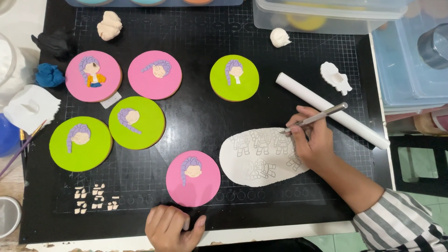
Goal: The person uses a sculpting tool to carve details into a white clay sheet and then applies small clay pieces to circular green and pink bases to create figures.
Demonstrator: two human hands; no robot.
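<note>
Right hand point(313, 140) hides sheet's point(254, 158) edge, tubs point(326, 16) cut off
</note>
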